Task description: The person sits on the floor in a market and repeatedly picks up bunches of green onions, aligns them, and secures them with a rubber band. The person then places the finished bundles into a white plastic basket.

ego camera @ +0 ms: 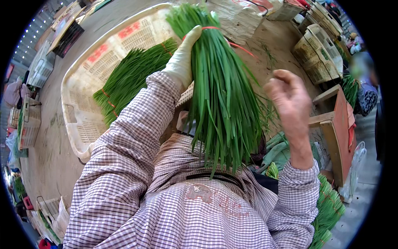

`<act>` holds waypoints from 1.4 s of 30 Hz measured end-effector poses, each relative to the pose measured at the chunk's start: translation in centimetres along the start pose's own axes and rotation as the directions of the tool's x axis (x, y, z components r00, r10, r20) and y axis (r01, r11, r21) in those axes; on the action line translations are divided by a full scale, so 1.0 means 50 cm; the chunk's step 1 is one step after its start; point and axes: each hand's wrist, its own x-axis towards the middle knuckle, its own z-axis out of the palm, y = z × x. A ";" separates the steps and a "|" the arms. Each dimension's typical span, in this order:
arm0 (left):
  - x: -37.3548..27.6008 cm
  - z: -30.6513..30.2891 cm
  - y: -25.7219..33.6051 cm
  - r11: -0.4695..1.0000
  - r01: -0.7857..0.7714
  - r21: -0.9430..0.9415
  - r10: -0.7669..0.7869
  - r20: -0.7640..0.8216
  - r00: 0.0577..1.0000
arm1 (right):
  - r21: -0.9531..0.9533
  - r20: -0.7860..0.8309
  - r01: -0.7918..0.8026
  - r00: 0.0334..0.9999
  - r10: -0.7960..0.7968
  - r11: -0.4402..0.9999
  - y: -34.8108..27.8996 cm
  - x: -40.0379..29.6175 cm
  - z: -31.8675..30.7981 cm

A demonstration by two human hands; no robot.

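My left hand (183,57), in a pale glove, grips a thick bundle of green garlic chives (220,102) near its upper end. A red tie (211,28) goes around the bundle beside my thumb, and its loose tail trails off to the right. The leaves fan down over my lap. To the right of them, apart from the bundle, my bare right hand (290,102) is raised and blurred, with its fingers half curled and nothing seen in them. Beyond my left arm, more tied chives (136,77) lie in a large cream plastic crate (70,93).
A wooden stand (339,133) is close on my right. Further tied chives (329,199) lie beside my right elbow. White sacking (236,21) stands ahead, and loose leaves litter the floor. Another person (367,87) sits at the far right near stacked crates (317,54).
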 end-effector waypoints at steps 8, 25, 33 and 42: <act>-0.022 0.095 -0.060 0.986 0.165 0.003 -0.165 -0.002 0.986 | -0.099 0.215 -0.086 0.971 0.105 0.991 0.024 0.001 0.022; -0.007 0.091 -0.142 0.870 0.382 0.313 -0.476 0.327 0.816 | -0.447 0.269 0.018 0.956 0.115 0.895 0.057 -0.033 -0.234; -0.015 0.094 -0.142 0.858 0.487 0.163 -0.512 0.336 0.790 | -0.628 0.338 0.270 0.939 -0.057 0.730 0.052 -0.034 -0.200; -0.032 0.124 -0.131 0.855 0.392 0.340 -0.487 0.265 0.832 | -0.541 0.778 0.811 0.584 -0.233 0.225 0.018 -0.079 -0.135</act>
